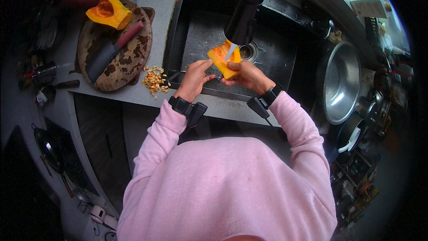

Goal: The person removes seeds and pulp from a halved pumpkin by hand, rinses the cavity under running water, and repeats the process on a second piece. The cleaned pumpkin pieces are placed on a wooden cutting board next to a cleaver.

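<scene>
A pumpkin piece (229, 70) with orange flesh is in my right hand (249, 74), thumb on its near edge, over the sink (271, 63). Water from the black faucet (241, 23) runs onto it. My left hand (195, 77) is beside the piece, fingers apart, its thumb close to the left edge; whether it touches cannot be told. On the round wooden cutting board (133, 58) at the left lie a larger pumpkin piece (122, 16) and a cleaver (105, 57) with a reddish handle. Pumpkin seeds (155, 79) lie in a heap on the counter between board and sink.
A large metal basin (342, 83) stands right of the sink, with a dark pot (349, 130) nearer me. The sink's front rim (227, 93) runs below my hands. At the far left, a wok (50, 149) sits by the stove. A white container (369, 5) stands at the upper right.
</scene>
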The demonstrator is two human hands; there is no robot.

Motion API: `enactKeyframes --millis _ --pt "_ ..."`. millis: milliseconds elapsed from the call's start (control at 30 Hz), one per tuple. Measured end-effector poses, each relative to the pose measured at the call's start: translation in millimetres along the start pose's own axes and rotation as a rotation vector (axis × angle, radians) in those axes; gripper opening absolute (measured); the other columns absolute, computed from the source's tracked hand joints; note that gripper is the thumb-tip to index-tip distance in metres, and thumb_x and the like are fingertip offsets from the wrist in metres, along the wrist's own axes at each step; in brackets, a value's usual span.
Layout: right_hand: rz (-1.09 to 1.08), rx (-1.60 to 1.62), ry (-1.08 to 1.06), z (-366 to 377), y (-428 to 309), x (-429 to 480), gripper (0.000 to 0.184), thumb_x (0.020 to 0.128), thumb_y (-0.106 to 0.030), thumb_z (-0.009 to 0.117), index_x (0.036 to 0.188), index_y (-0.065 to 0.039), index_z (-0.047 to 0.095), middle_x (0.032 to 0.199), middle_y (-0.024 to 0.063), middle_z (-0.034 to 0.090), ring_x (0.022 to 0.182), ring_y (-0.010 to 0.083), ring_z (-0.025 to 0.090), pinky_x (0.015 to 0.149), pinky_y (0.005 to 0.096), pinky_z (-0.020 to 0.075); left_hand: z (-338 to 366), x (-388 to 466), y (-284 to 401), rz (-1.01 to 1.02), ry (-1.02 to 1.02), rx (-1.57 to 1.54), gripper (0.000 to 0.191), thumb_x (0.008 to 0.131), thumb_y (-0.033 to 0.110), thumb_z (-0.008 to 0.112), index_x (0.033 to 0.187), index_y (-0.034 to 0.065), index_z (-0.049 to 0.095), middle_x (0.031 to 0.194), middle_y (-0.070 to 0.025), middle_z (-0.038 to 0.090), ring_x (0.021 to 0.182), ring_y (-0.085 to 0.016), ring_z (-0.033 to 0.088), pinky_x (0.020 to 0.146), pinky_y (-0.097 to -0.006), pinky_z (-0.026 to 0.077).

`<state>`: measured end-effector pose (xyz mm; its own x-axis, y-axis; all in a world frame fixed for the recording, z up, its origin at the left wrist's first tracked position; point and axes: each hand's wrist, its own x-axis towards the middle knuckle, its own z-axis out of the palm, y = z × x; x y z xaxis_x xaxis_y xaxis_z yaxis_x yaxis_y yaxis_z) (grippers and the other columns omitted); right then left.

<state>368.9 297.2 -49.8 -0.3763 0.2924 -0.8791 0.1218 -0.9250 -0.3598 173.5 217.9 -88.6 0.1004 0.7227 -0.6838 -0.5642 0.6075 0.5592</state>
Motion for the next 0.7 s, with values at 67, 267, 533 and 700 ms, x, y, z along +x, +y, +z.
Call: enactKeyframes --millis 67,267,533,700 --pt "0.046 0.186 0.000 -1.6 -0.1 -2.1 0.042 0.104 -0.018 0.056 0.137 0.002 0.042 0.122 0.0220 0.058 0.100 0.0277 0.070 0.085 0.0387 0.0619 -2.4 -4.8 -2.9 -0.032 0.010 0.065 0.028 0.099 0.032 0.066 0.116 0.0099 0.065 0.110 0.0003 0.058 0.101 -0.011 0.055 0.091 -0.0374 0.051" --pt "0.072 0.205 -0.081 5.3 5.9 -22.0 0.042 0.104 -0.012 0.052 0.140 0.003 0.039 0.121 0.0237 0.060 0.099 0.0311 0.071 0.083 0.0378 0.0630 13.2 3.2 -19.8 -0.112 -0.108 0.004 0.042 0.095 0.033 0.070 0.126 0.0064 0.060 0.124 -0.0079 0.060 0.114 -0.018 0.058 0.089 -0.0369 0.052" --pt "0.037 0.202 -0.139 24.6 14.4 -47.7 0.039 0.101 -0.011 0.057 0.136 0.002 0.044 0.120 0.0213 0.061 0.103 0.0303 0.071 0.091 0.0404 0.0595 13.2 9.4 -6.5 -0.068 0.007 -0.175 0.044 0.097 0.029 0.065 0.131 0.0028 0.056 0.122 -0.0082 0.065 0.110 -0.022 0.065 0.093 -0.0339 0.053" --pt "0.078 0.139 -0.111 20.0 6.8 -40.8 0.044 0.099 -0.013 0.059 0.137 0.001 0.042 0.120 0.0203 0.061 0.103 0.0321 0.071 0.091 0.0444 0.0597 22.6 -8.2 -16.3 0.016 -0.115 -0.041 0.042 0.097 0.026 0.061 0.131 0.0013 0.053 0.120 -0.0079 0.063 0.105 -0.015 0.065 0.085 -0.0282 0.054"
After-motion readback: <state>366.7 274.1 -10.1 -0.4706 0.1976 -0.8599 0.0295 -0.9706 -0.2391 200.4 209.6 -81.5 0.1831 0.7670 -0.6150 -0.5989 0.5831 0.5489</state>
